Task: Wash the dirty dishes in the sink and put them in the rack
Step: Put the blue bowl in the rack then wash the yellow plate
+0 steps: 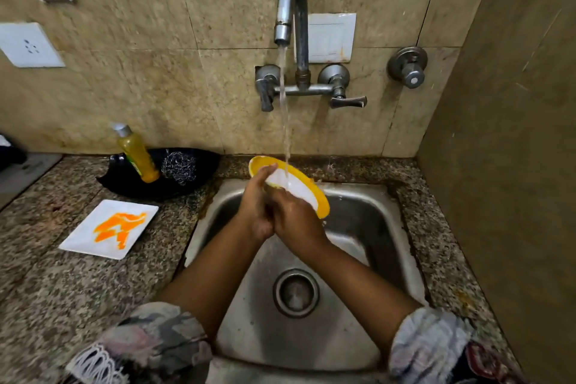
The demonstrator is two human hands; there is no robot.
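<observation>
Both hands hold a yellow-rimmed plate (299,188) tilted over the far edge of the sink (352,227), its white face turned up into the stream (285,121) from the tap (291,6), probably so the water runs across it and drains into the basin. The left hand (257,209) grasps the plate's left rim, thumb reaching onto the face. The right hand (294,217) grips the near rim just beside it, the two hands touching, which steadies the tilt. On the tabletop (62,284) to the left lies a white square plate (109,229) smeared with orange, set within reach and likely next to wash. Farther back, a soap bottle (137,156) and a steel scrubber (179,167) sit on a black dish (131,187), near the sink. No rack is in view.
</observation>
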